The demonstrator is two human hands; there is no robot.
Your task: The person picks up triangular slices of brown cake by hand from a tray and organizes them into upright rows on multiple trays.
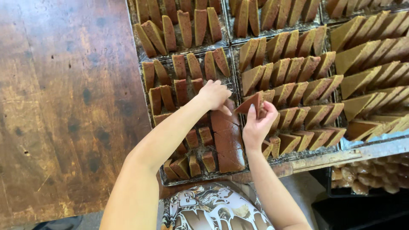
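The right hand [257,123] holds a flat, brown triangular slice of cake [250,104] pinched between thumb and fingers, lifted just above the seam between two dark metal baking trays. The slice's long axis runs roughly left to right, its pointed end aimed left toward the left hand [214,94], which is just beside it, nearly touching. The right hand is closed narrowly on the slice's right end, the thumb on top.

The left hand reaches down into the nearer left tray [150,111], fingers curled and bent toward a block of uncut brown cake slabs [226,140] that lie flat in the tray's lower right part. Its fingertips rest on or just over the top edge of that block; whether they actually grip a piece I cannot tell, since the knuckles hide the fingertips. The block lies directly below and toward the person from this hand, so the left hand is the nearer of the two to it.

Around the block, smaller brown rectangular pieces [180,91] stand on edge in loose rows. To the right, the neighbouring tray [298,155] is filled with wedge-shaped slices [298,91] standing tilted in rows, just beside the right hand. The trays sit on a worn, dark wooden surface [64,106].
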